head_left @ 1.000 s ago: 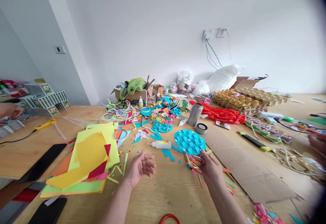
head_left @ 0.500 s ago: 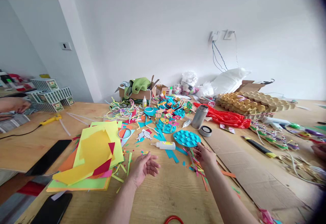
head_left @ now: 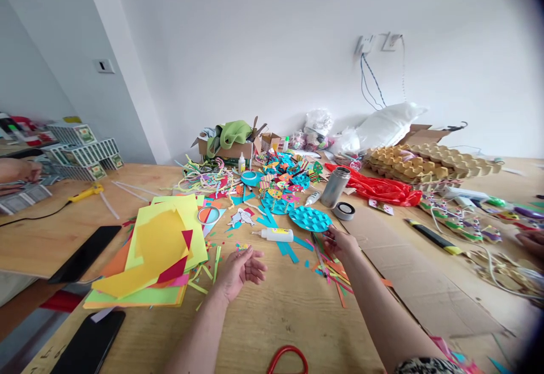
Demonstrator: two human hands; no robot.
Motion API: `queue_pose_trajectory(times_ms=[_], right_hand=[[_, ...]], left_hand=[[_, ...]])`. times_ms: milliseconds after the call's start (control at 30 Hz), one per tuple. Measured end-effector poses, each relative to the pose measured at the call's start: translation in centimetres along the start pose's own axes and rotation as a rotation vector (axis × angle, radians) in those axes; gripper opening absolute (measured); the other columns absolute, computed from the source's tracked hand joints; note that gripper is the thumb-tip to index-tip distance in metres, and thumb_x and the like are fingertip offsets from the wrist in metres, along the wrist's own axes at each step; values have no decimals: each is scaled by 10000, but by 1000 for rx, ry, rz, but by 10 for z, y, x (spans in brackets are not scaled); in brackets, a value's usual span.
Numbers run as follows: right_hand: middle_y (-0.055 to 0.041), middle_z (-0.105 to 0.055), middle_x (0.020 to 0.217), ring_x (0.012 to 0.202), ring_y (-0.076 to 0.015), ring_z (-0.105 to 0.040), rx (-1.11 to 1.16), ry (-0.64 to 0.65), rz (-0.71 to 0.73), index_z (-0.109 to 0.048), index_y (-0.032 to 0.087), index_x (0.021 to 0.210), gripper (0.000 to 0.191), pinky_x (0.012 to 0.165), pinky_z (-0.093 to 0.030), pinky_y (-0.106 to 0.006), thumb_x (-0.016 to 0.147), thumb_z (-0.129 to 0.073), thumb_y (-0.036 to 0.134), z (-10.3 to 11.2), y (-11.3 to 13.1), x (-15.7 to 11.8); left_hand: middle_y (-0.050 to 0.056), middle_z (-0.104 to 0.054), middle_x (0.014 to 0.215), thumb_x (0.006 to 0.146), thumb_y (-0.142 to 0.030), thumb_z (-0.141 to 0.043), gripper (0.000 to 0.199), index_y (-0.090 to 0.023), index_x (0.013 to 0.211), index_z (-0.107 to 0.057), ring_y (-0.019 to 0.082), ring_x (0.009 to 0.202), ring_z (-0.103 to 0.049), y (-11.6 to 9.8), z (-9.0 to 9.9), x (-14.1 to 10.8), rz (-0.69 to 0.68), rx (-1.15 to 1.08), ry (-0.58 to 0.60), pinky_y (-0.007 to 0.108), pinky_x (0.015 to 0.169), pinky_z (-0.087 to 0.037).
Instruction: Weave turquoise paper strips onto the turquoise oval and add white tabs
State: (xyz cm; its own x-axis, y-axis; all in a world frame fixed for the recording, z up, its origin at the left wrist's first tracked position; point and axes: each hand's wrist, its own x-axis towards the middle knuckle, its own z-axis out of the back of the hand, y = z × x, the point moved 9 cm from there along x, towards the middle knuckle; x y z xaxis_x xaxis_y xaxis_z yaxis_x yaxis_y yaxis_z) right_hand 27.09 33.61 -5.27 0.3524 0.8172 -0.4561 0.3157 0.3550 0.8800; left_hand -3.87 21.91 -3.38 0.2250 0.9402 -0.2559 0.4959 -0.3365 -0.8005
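My right hand (head_left: 340, 242) pinches the near right edge of a blue oval paper piece (head_left: 310, 218) with a raised, folded-looking surface. My left hand (head_left: 241, 272) hovers over the bare wood with fingers apart and nothing in it. Between the hands and a little beyond lies a white glue bottle (head_left: 276, 234) on its side, its nozzle toward the left. Blue paper strips (head_left: 285, 249) lie just under and beside the bottle. Behind them, colourful paper fish (head_left: 278, 192) are heaped with more blue pieces. A white paper cutout (head_left: 242, 217) lies left of the bottle.
Stacked coloured paper (head_left: 157, 249) lies on the left near two dark phones (head_left: 91, 340). A steel flask (head_left: 335, 187) stands behind my right hand beside a tape roll (head_left: 343, 211). Cardboard (head_left: 408, 272) and a utility knife (head_left: 433, 237) lie right. Red scissor handles (head_left: 289, 360) show at the front.
The view has shifted slightly, bringing more of the red handles into sight. My right hand stays on the blue oval piece, and my left hand is nearly still.
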Motion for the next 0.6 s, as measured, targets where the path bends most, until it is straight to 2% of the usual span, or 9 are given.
queue_pose_trajectory(times_ms=[100, 233, 433, 600], right_hand=[[-80, -601, 1175, 970, -198, -621, -58, -23, -74, -566, 162, 1195, 325, 810, -540, -398, 920, -577, 335, 7, -3, -2], [-66, -624, 1103, 888, -170, -635, -118, -37, -69, -577, 153, 1161, 297, 744, -555, -352, 923, -576, 329, 14, 0, -8], [-44, -652, 986, 762, -130, -649, -237, -31, 35, -580, 138, 1125, 246, 645, -561, -283, 934, -560, 292, 17, 10, -17], [-55, -668, 807, 683, -157, -684, -479, -32, 193, -579, 101, 1076, 219, 568, -550, -243, 890, -526, 203, 15, 27, -31]], left_hand=[[119, -738, 706, 730, -556, -707, 533, -69, 943, -664, 195, 545, -693, 0, 0, 0, -1, 4, -3, 248, 471, -507], [120, -739, 706, 721, -543, -722, 530, -67, 946, -663, 192, 544, -694, -1, -1, 0, 0, 7, -5, 244, 468, -507], [115, -737, 705, 729, -508, -730, 491, -71, 941, -662, 185, 545, -693, -2, -2, -2, 6, 9, 0, 238, 473, -504], [113, -738, 707, 741, -494, -726, 472, -71, 942, -665, 191, 551, -696, -2, -2, -2, -3, 4, 3, 241, 477, -501]])
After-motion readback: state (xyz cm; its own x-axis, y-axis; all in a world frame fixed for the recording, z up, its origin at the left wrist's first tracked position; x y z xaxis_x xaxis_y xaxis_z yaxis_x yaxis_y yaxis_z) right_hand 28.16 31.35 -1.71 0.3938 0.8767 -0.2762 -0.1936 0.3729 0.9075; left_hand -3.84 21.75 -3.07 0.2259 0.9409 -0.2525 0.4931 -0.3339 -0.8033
